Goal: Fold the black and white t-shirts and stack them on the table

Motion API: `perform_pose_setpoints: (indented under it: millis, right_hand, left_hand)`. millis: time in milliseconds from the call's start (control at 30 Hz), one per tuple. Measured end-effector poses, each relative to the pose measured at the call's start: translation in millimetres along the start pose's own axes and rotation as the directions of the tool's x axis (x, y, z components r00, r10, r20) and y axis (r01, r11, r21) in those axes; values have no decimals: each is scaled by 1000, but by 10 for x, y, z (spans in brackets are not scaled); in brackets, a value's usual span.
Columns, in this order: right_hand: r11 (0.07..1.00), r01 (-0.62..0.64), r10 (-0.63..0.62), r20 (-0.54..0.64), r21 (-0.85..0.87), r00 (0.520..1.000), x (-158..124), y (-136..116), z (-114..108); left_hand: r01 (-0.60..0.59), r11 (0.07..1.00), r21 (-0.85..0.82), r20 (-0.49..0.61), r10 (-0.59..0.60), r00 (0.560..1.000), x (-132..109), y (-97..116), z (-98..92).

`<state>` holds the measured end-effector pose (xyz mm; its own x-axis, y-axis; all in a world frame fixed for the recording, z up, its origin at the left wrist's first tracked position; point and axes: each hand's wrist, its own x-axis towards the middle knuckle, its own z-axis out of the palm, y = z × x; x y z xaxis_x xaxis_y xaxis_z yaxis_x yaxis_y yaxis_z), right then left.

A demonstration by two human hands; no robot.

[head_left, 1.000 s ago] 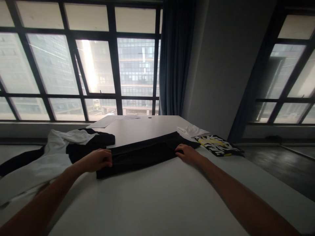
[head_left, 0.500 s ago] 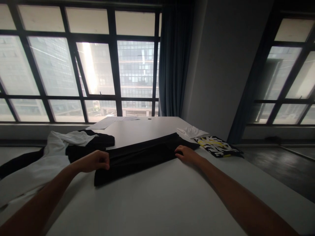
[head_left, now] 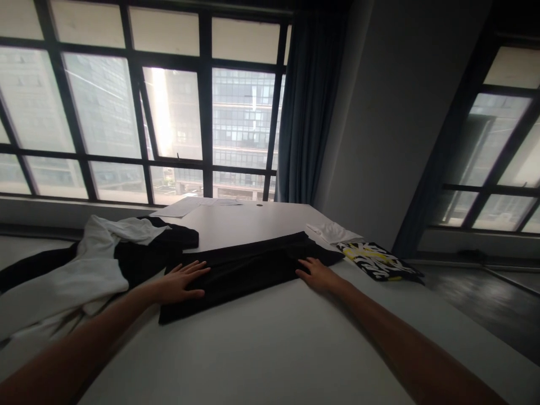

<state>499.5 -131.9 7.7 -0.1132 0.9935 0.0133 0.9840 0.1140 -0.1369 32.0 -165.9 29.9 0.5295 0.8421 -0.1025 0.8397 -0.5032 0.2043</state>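
A folded black garment [head_left: 248,264] lies as a long, slanting strip across the white table [head_left: 253,349]. On its left end rests my left hand [head_left: 183,281], fingers spread and flat on the cloth. My right hand [head_left: 314,274] touches the front edge near the right end, its fingers a little apart and bent over the cloth. Neither hand grips anything.
At the left, a white garment [head_left: 101,247] lies heaped with black clothing [head_left: 143,261]. Papers [head_left: 179,206] lie at the table's far side. To the right are a folded white cloth [head_left: 333,232] and a patterned black, white and yellow garment [head_left: 379,261].
My left hand has opened from a closed grip on the black garment and now lies spread on it. My right hand's fingers have parted slightly. The view has tilted a little.
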Motion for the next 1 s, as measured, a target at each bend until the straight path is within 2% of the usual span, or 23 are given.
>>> perform_pose_setpoints:
  millis: [100,167,233,267,333,400,500,567,600,700,767,800,900,1000]
  right_hand:
    - [999,-16,18,34,-41,999,198,-61,-18]
    - [987,-94,87,-64,-129,994,342,-227,-87]
    - [962,-192,153,-202,-192,967,456,-510,-147]
    - [962,-205,164,-217,-181,962,493,-684,-160]
    - [989,-132,122,-129,-72,984,526,-1046,-133]
    - [1000,-29,29,-8,9,1000,528,-1346,-53]
    - [998,56,-55,123,-3,991,570,-1533,46]
    - [996,67,-58,150,-56,987,657,-1489,33]
    - [994,47,-35,124,-95,992,713,-1441,4]
    - [975,-102,86,-86,-196,993,855,-1310,-109]
    - [978,-124,97,-162,-166,982,875,-1288,-149]
    - [988,-79,61,-135,-132,989,856,-1294,-151]
    - [994,104,-102,42,-40,994,700,-1310,-114]
    - [989,143,-139,109,-30,984,469,-1212,-97]
  left_hand:
    - [65,998,10,7,-65,998,-11,-10,-21]
    - [146,989,31,-16,-146,989,-4,45,-33]
    - [224,973,49,-64,-221,973,17,118,-17]
    - [249,967,54,-90,-244,966,29,152,-1]
    - [287,956,59,-118,-279,953,46,210,34]
    - [324,944,66,-120,-315,942,45,265,44]
    - [354,932,74,-121,-344,931,8,369,-16]
    - [281,958,53,-131,-272,953,-22,434,-85]
    - [209,977,28,-137,-203,969,-33,455,-114]
    - [-24,999,-45,-187,16,982,-37,437,-141]
    - [-92,994,-55,-209,79,975,-22,377,-107]
    - [-109,993,-50,-202,97,975,-12,348,-80]
    - [-175,984,-42,-158,166,973,15,339,2]
    - [-240,970,-42,-163,231,959,50,481,46]
